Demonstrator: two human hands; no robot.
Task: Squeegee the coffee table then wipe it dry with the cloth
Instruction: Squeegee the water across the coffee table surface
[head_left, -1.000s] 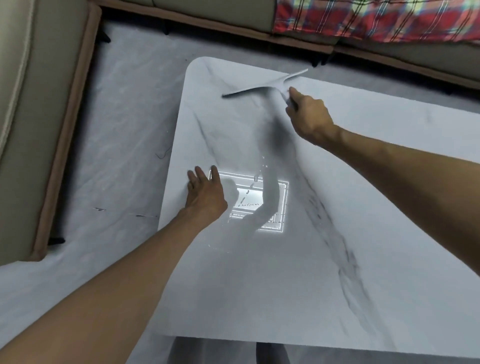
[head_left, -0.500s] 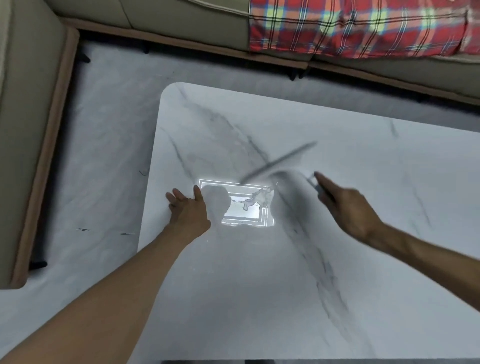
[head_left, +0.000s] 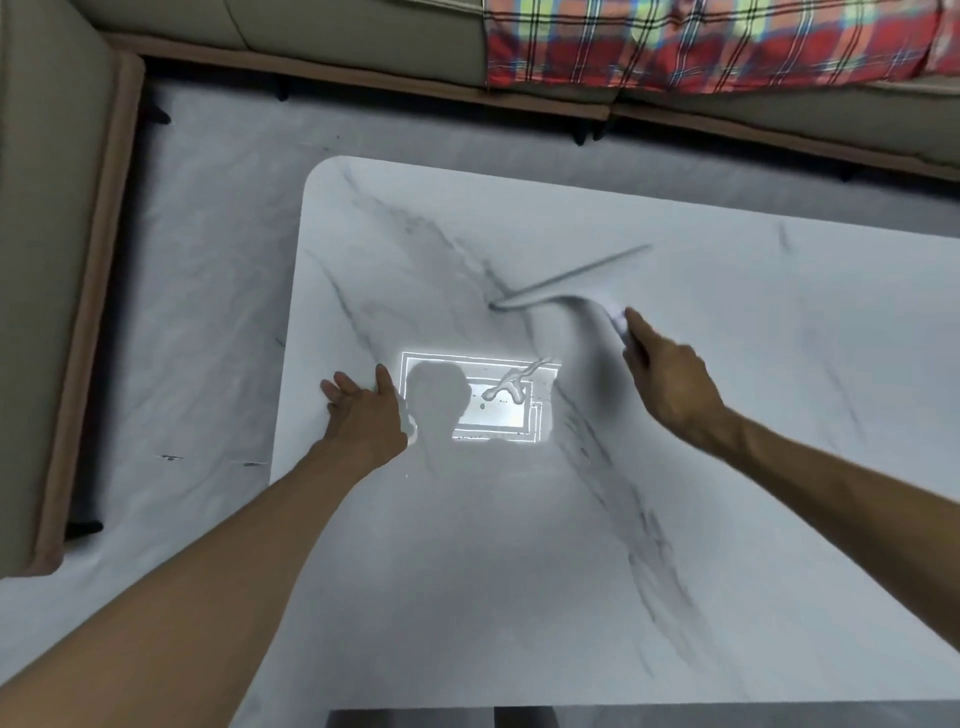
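Right hand (head_left: 670, 384) fingers (head_left: 636, 325) grip the squeegee (head_left: 571, 278) handle, index laid along it; the handle is blurred. The blade sits just ahead and left of those fingers, on the desk (head_left: 779, 364), angled across its far half. Left hand (head_left: 363, 415) is flat, fingers straight, pressing the desk near its left edge. Step looks like the squeegee pass, not done: a water puddle (head_left: 511, 387) lies between the hands, nearer than the blade. Next move likely needs the blade pulled through that puddle toward an edge with even pressure. Cloth not in view.
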